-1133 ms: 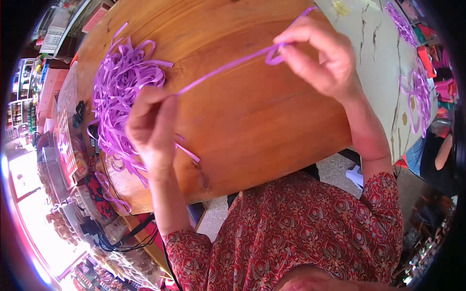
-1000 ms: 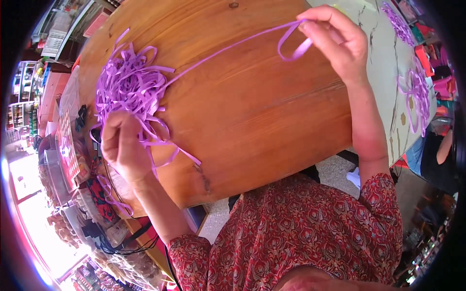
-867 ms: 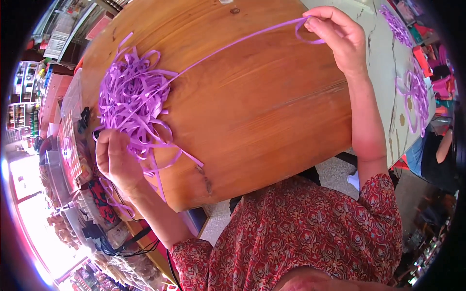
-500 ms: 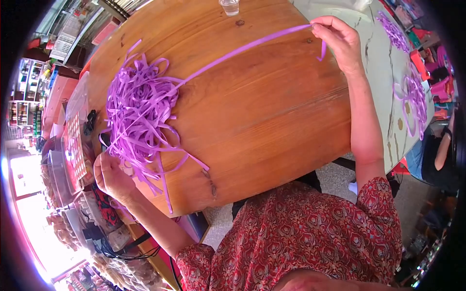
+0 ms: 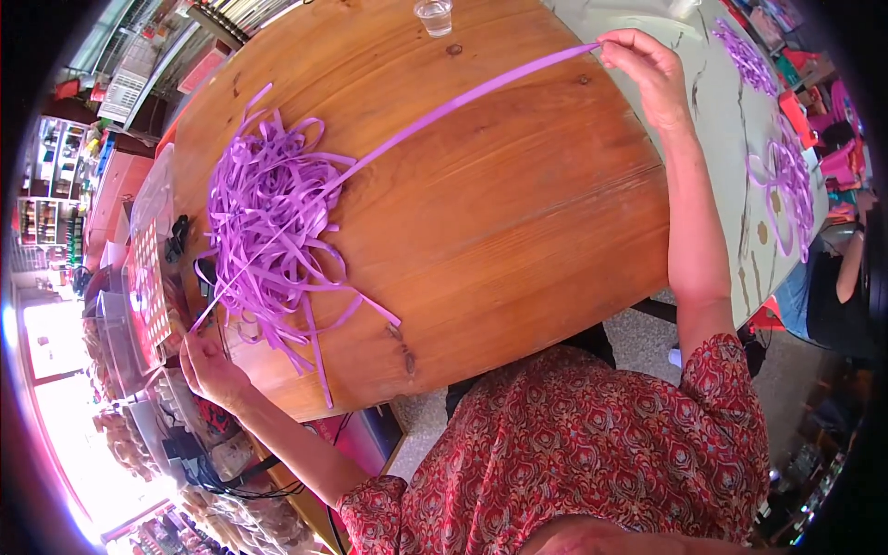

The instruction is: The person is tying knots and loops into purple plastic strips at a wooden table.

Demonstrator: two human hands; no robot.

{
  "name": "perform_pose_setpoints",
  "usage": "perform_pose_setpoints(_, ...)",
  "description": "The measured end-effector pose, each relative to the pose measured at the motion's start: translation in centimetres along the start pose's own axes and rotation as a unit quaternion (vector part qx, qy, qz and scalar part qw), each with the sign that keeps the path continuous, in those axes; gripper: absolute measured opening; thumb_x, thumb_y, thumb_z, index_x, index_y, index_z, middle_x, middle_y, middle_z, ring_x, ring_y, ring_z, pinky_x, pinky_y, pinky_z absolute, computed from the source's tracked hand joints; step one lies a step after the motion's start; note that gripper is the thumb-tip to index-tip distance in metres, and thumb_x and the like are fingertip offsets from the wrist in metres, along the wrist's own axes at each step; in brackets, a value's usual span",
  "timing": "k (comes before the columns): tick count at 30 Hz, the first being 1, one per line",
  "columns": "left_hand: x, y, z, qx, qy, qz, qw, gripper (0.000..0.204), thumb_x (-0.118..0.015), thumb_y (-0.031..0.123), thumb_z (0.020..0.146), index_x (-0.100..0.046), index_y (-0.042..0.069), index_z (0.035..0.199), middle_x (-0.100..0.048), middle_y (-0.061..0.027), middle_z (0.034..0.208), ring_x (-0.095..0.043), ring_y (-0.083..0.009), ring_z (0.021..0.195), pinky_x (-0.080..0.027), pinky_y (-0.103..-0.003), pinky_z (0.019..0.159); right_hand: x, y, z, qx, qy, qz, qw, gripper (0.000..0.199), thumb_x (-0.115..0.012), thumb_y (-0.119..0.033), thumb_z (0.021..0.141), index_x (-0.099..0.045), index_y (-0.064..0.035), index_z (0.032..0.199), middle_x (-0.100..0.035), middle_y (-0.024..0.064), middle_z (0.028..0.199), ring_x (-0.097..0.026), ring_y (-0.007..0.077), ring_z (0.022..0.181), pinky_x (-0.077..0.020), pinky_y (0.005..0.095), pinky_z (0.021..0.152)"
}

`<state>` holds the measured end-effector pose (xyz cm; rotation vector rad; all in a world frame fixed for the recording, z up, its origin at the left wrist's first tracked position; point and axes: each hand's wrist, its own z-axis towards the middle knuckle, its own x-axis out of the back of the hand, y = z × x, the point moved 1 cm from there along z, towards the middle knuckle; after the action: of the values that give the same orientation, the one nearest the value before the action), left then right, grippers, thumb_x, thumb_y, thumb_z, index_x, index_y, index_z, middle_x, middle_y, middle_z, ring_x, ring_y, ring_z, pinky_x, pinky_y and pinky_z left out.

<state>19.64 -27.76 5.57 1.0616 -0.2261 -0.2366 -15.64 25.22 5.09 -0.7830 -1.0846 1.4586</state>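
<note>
Purple ribbon (image 5: 465, 96) stretches from a tight pinch in the right hand (image 5: 657, 83) at one o'clock, over the loose pile (image 5: 273, 203) at ten, to the left hand (image 5: 216, 374) at eight, its fingertips apparently closed on it too. Drawing out a length seems the step in hand — the next move calls for steady pinches, clear of the pile.

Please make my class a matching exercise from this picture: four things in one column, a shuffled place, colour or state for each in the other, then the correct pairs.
Column one
1. right hand
2. ribbon pile
3. clear cup
4. shirt

Column two
A. standing near the picture's top edge
B. red, with a dense pattern
C. pinching a stretched purple strand
D. heaped on the left part of the wooden table

Pairs: 1-C, 2-D, 3-A, 4-B
</note>
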Motion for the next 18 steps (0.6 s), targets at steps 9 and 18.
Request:
perform_pose_setpoints(9,-5.3,4.5,-0.7,0.175,0.017,-0.511,0.841,0.023,-0.052,0.007,0.088,-0.053,-0.007,0.107,-0.055,-0.0178,0.110,-0.051,-0.0321,0.103,-0.040,-0.042,0.090,-3.0,0.3,-1.1,0.000,-0.037,-0.017,0.999,0.018,-0.062,-0.002,0.083,-0.066,-0.0035,0.101,-0.062,-0.0014,0.088,-0.055,0.0051,0.081,-0.0439,0.0188,0.073)
perform_pose_setpoints(18,-18.5,10.4,-9.5,0.099,-0.358,-0.320,0.872,0.013,-0.059,0.003,0.085,-0.062,0.004,0.098,-0.064,-0.0096,0.088,-0.051,-0.0090,0.060,-0.041,-0.022,0.050,-6.6,-3.2,-3.7,0.114,-0.232,-0.074,0.963,0.021,-0.058,0.006,0.083,-0.065,-0.0009,0.102,-0.057,0.0016,0.093,-0.054,0.0091,0.083,-0.0440,0.0199,0.071)
